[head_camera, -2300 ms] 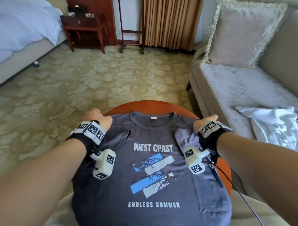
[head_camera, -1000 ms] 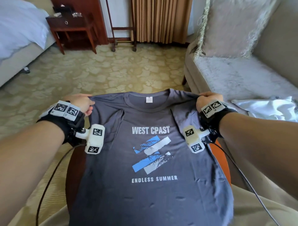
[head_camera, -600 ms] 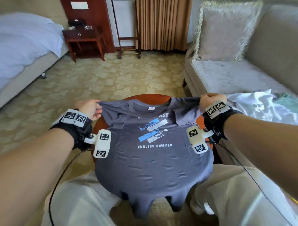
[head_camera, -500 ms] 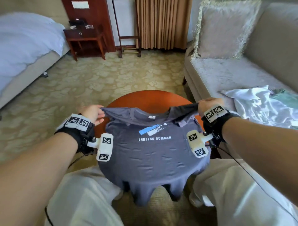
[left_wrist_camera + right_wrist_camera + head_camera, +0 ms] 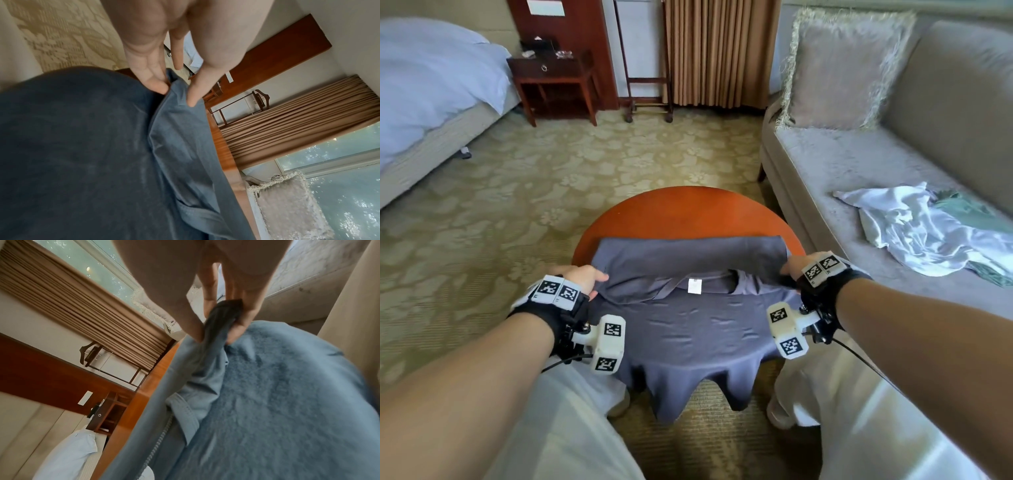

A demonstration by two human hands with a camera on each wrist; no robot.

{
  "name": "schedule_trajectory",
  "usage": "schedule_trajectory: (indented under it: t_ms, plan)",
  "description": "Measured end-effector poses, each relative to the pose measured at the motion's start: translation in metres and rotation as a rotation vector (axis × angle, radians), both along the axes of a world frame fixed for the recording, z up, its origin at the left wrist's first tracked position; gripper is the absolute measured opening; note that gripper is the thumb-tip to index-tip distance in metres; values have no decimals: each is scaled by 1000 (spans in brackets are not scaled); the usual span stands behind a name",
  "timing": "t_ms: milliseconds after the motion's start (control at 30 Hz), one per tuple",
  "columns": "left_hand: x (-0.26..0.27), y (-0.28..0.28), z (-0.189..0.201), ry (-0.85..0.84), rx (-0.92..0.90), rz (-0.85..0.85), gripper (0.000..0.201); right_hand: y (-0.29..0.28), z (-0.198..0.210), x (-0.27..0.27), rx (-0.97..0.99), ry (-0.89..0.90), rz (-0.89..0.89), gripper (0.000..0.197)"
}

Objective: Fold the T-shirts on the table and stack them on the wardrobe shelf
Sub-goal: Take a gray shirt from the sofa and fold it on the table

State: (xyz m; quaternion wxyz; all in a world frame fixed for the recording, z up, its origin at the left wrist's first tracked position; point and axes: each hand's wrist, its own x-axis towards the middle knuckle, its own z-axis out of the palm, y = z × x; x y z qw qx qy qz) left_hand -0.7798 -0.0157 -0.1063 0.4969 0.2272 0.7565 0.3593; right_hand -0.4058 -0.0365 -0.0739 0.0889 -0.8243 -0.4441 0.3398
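A dark grey T-shirt [image 5: 688, 325] lies on the round wooden table [image 5: 688, 212], its top half folded toward me so the collar label faces up and the print is hidden. Its hem hangs over the near table edge. My left hand [image 5: 582, 277] pinches the folded shoulder edge at the left; the left wrist view shows thumb and fingertips [image 5: 156, 84] on the grey T-shirt [image 5: 174, 129]. My right hand [image 5: 791, 267] grips the right shoulder edge, the grey T-shirt [image 5: 222, 318] bunched between its fingers [image 5: 244, 321].
A beige sofa [image 5: 859, 164] with a cushion [image 5: 846, 72] stands at the right, holding a crumpled white garment [image 5: 914, 226] and a green one [image 5: 969, 212]. A bed [image 5: 424, 96] and wooden nightstand [image 5: 554, 82] are at the far left. Patterned carpet [image 5: 585, 164] surrounds the table.
Both hands have pulled the shirt's shoulders toward me, folding the top half over the lower half. The printed front is now covered and the far part of the table is bare.
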Motion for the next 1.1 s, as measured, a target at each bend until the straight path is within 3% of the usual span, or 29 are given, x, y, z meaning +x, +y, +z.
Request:
schedule_trajectory:
  t_ms: [67,100,133,167,200,267,300,433,533,633,667,733,800,900,1000,1100]
  plan:
    - [-1,4,5,12,-19,-20,41,9,-4,3,43,68,-135,47]
    - [0,6,9,15,9,-15,40,13,-5,5,72,5,-114,48]
    - [-1,7,16,-25,55,41,35,13,-1,5,48,-44,-208,42]
    - [-3,8,22,-40,93,84,32,23,-2,8,-1,-220,-191,32]
    - [-7,9,28,-54,140,129,30,24,6,8,58,-287,-190,19]
    - [-15,8,37,-21,184,171,28,23,15,15,123,-420,77,2]
    - [-17,6,39,4,178,169,27,23,15,18,40,-435,210,3]
    - [-19,-16,35,125,19,33,19,6,13,16,-101,-383,206,16]
    - [-15,-23,25,249,-121,-119,8,-3,3,9,-65,-324,212,26]
    - [-13,-16,14,388,-103,-194,64,-3,-3,5,-50,-375,183,36]
    - [-9,-15,17,441,-89,-193,71,-4,1,0,-29,-403,141,43]
    - [6,-19,31,575,-25,-218,44,-5,7,-12,39,-383,62,56]
    - [17,-16,35,695,84,-284,18,3,3,-18,86,-374,84,57]
    - [33,-8,28,737,170,-423,36,7,-5,-25,94,-392,262,61]
    - [44,-1,16,748,86,-590,59,10,-21,-30,-43,-419,430,88]
    - [48,11,3,724,-4,-701,88,16,-34,-34,-138,-429,486,104]
